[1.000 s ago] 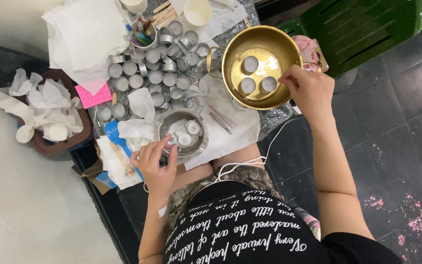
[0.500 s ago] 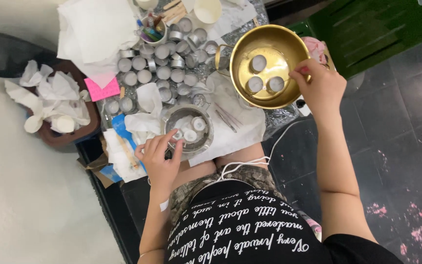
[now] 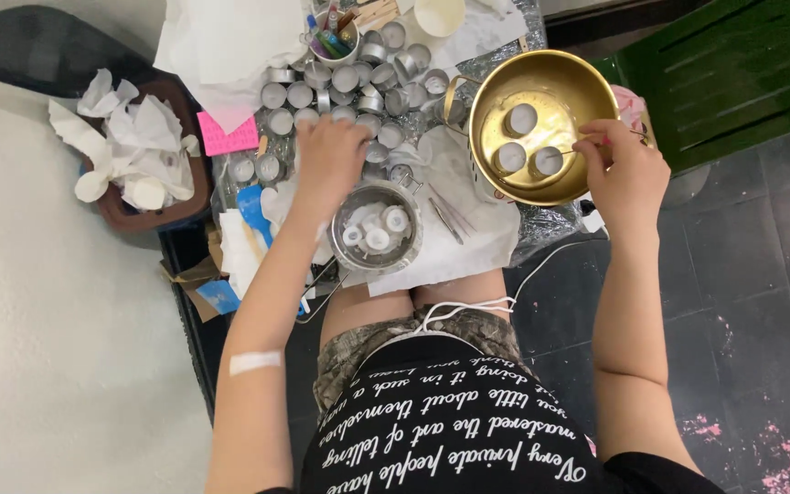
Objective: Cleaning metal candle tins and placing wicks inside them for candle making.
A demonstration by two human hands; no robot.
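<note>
Left hand (image 3: 329, 157): laid palm-down among a cluster of small metal cups (image 3: 322, 96), fingers curled over them; whether it pinches one cannot be told. Right hand (image 3: 624, 174): at the near rim of a gold bowl (image 3: 541, 123), fingertips pressed together on a thin stick (image 3: 571, 152) that reaches into the bowl. Gold bowl: holds three metal cups with pale filling, just beside the right hand's fingers. Steel bowl (image 3: 375, 227): between the two hands, just below the left hand, holding several white-filled cups. Tweezers (image 3: 446, 218): lying on white paper (image 3: 468, 247) between the steel bowl and the gold bowl. Pen cup (image 3: 331, 38): beyond the left hand, holding coloured pens. Pink note (image 3: 227, 135): to the outer side of the left hand. Brown tray (image 3: 153, 197): further out on that side, piled with crumpled white tissue. Bench: low, almost wholly covered, its surface hard to make out. Floor (image 3: 761, 274): dark tile beside the right arm, with pink specks; pale floor on the left side. Green crate (image 3: 733, 73): beyond the right hand, cut off at the frame edge. White cord (image 3: 454, 306): across the lap.
</note>
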